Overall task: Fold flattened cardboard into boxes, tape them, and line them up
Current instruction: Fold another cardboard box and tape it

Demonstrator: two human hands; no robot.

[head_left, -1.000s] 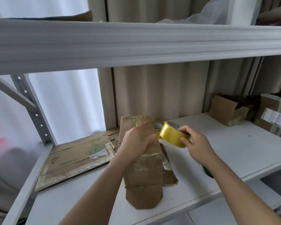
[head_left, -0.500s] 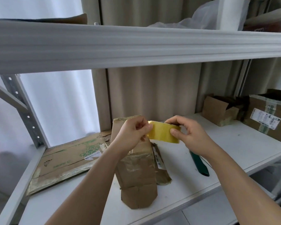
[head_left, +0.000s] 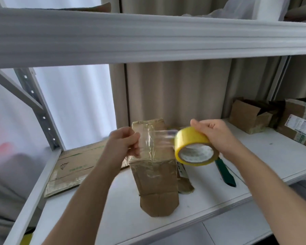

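A small brown cardboard box (head_left: pixel 155 174) stands on the white shelf (head_left: pixel 272 156) in the middle, its lower flaps toward me. My right hand (head_left: pixel 217 137) grips a yellow tape roll (head_left: pixel 193 147) just right of the box top. A clear strip of tape (head_left: pixel 155 138) stretches from the roll leftward across the box's upper part. My left hand (head_left: pixel 124 142) pinches the free end of that strip at the box's left edge.
A flattened cardboard sheet (head_left: pixel 72 167) lies at the shelf's back left. A dark green knife-like tool (head_left: pixel 225 174) lies right of the box. Two folded boxes (head_left: pixel 251 117) (head_left: pixel 300 122) stand at the far right. An upper shelf beam (head_left: pixel 148 38) hangs overhead.
My hands have drawn apart: the right hand carried the roll to the right while the left kept the tape end, so a clear strip now spans the box top.
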